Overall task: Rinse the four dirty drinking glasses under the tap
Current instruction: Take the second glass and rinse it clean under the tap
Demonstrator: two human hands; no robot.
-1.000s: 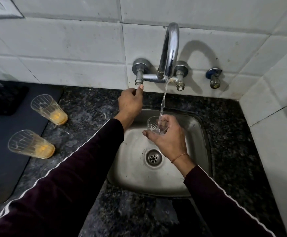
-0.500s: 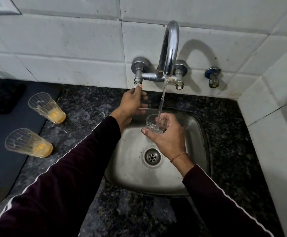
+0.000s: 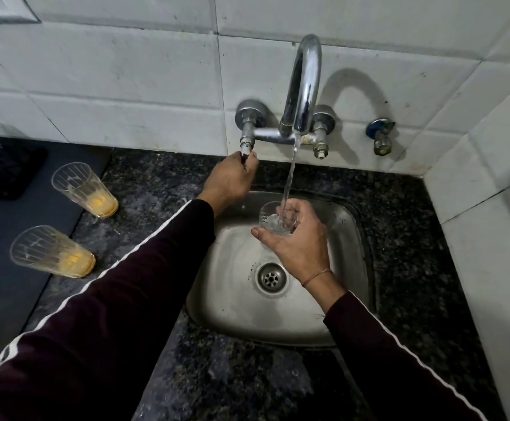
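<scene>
My right hand [image 3: 300,244] grips a clear drinking glass [image 3: 273,218] upright over the steel sink [image 3: 235,311], under the stream of water falling from the chrome tap [image 3: 304,86]. The stream runs into the glass. My left hand [image 3: 231,182] is closed around the tap's left handle [image 3: 246,144] below the wall fitting. Two dirty glasses stand on the dark counter at the left, each with orange residue in its bottom: the far glass [image 3: 85,189] and the near glass [image 3: 50,252].
A dark mat [image 3: 2,268] covers the counter left of the glasses. A small blue-capped valve [image 3: 381,138] sticks out of the tiled wall right of the tap. White tiled walls close in at the back and right. Speckled black stone surrounds the sink.
Both hands stay much as they were: left on the tap handle, right holding the glass under the running water. The view has shifted slightly.
</scene>
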